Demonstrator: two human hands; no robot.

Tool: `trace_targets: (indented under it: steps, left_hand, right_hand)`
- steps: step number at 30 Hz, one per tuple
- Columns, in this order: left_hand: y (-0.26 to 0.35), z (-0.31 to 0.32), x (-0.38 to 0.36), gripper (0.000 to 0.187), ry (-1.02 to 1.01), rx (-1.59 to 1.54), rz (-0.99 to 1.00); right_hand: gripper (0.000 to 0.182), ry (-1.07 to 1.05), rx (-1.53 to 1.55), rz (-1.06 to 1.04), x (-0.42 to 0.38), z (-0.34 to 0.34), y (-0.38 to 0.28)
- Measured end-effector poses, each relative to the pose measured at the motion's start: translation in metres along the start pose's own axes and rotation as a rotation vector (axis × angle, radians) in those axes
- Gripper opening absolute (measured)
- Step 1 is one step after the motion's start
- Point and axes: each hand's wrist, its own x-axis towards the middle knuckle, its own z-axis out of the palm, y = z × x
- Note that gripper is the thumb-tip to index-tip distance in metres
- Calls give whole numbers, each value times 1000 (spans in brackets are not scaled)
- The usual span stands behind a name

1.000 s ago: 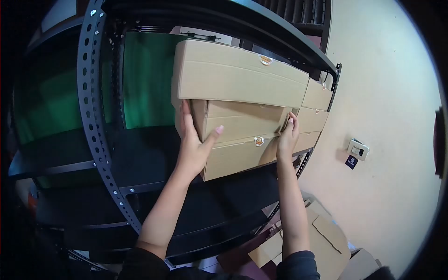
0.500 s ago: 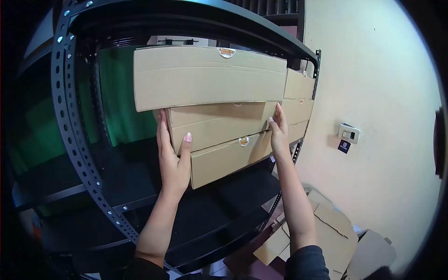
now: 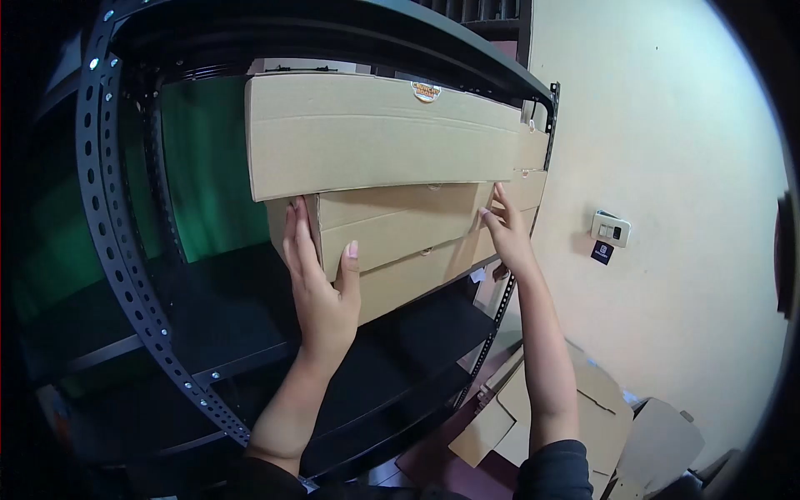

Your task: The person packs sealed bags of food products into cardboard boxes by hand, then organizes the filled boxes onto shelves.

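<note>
A long cardboard box (image 3: pixel 400 221) in a stack on the black shelf is held at its two ends. My left hand (image 3: pixel 323 287) has its fingers along the left end and its thumb on the front face. My right hand (image 3: pixel 510 237) grips the right end, thumb on the front and fingertips just under the box above. That top box (image 3: pixel 379 142), with a round sticker on its upper edge, rests on the held box and overhangs it to the left. Beneath lies a lower box (image 3: pixel 400 290), its sticker partly covered.
Perforated metal posts (image 3: pixel 90 167) frame the black shelving (image 3: pixel 242 292) at left, with green cloth (image 3: pixel 204 167) behind. More boxes (image 3: pixel 532 150) stand at the right. Flattened cardboard (image 3: pixel 583 392) leans low by the wall, below a switch plate (image 3: pixel 611 228).
The held box and the top box have shifted right and towards me, with both hands on the held one. The held box covers more of the lower box's sticker. The view has turned slightly.
</note>
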Motion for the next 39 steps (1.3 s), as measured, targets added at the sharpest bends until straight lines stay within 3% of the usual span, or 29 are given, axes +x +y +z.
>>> trace_targets:
  steps: [3, 8, 10, 12, 14, 16, 17, 19, 22, 23, 30, 39]
  left_hand:
    - [-1, 8, 1, 62, 16, -3, -14]
    - [-3, 6, 2, 61, 9, -31, -24]
    - [-5, 5, 2, 62, -1, -25, -29]
    - [-7, 5, 1, 63, 4, 11, -12]
    - [-10, 6, 0, 63, 3, 9, -14]
    - [-11, 5, -1, 61, -10, 39, -10]
    - [-11, 6, -1, 61, -14, 37, -8]
    - [-10, 9, -3, 58, 18, 4, -32]
    - [-8, 9, -3, 57, 17, 1, -40]
    - [-6, 7, -3, 57, -1, -16, -51]
    - [-10, 8, -5, 57, -1, 4, -23]
    - [-9, 11, -7, 57, 2, -72, -50]
  right_hand:
    - [59, 91, -186, -26, 5, 9, 8]
    - [55, 109, -219, -8, 8, 6, 4]
    - [55, 510, -342, -117, -2, 8, -25]
    - [60, 569, -335, -435, -10, 15, -57]
    - [76, 501, -514, -798, -8, 26, -87]
    - [90, 335, -652, -873, -4, 32, -115]
    - [90, 338, -654, -869, 4, 33, -116]
    - [102, 27, -699, -747, 23, 31, -116]
    - [105, -59, -603, -600, 37, 18, -113]
    - [105, -104, -584, -643, 42, 13, -108]
    - [101, -125, -600, -595, 49, 14, -100]
    - [115, -222, -586, -546, 57, 14, -90]
